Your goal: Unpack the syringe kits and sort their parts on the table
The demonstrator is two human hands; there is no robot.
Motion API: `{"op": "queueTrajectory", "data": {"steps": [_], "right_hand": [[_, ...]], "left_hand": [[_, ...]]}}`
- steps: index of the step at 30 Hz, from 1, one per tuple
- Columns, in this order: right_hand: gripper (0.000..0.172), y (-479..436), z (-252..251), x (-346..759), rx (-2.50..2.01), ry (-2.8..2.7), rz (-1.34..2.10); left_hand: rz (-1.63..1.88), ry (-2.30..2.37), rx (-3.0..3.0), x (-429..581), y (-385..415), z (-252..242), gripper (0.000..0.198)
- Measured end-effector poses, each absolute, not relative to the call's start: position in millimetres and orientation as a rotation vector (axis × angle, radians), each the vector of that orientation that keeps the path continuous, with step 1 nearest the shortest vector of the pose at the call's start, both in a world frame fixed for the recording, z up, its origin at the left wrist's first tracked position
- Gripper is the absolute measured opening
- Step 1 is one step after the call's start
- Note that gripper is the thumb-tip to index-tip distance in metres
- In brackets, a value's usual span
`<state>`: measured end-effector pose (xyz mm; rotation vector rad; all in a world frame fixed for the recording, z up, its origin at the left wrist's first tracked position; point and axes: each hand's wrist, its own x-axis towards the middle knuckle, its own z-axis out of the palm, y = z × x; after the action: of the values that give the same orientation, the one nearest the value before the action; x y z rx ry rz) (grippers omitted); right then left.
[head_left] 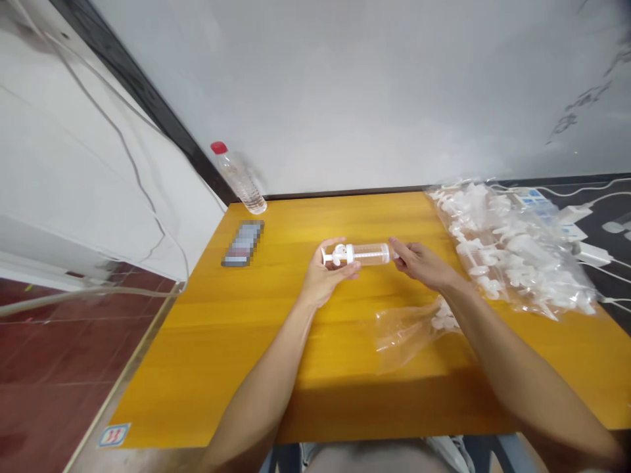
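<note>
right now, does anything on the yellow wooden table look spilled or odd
No spill shows. Only the dark rectangular phone, near the red-capped clear plastic bottle, looks odd: coarse square blocks mask its surface.

Clear syringe (369, 254) between left and right hand (419, 264).

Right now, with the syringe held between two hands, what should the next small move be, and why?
Perhaps a gentle twist at the tip by the right hand, with the left hand keeping the syringe steady. The right hand grips the tip end and the left holds the plunger end, so both ends look supported for it.
</note>
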<state>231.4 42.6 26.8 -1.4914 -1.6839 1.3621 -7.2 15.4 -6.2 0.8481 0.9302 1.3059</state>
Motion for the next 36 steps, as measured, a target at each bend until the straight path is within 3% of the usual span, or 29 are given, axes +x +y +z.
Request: {"op": "queueTrajectory", "data": {"steps": [9, 13, 19, 28, 36], "right_hand": [[0.068, 25.0, 24.9, 231.4, -1.405, -1.825, 0.996], [0.059, 22.1, 24.8, 246.0, -1.313, -1.75, 1.362], [0.061, 22.8, 20.6, 260.6, -1.327, -1.379, 1.766], [0.063, 24.5, 18.5, 269.4, -1.366, -1.56, 1.809], [0.062, 32.8, 24.6, 271.3, -1.34, -1.67, 1.848]], "left_hand": [[1.179, 1.043, 0.566, 7.1, 17.6, -9.2, 0.056], [1.279, 1.003, 0.766, 5.6, 10.0, -9.8, 0.062], [1.219, 0.954, 0.809, 5.8, 6.1, -16.0, 0.064], [1.115, 1.11, 0.705, 1.7, 13.4, -30.5, 0.051], [1.124, 1.183, 0.962, -10.8, 14.2, -40.5, 0.045]]}}
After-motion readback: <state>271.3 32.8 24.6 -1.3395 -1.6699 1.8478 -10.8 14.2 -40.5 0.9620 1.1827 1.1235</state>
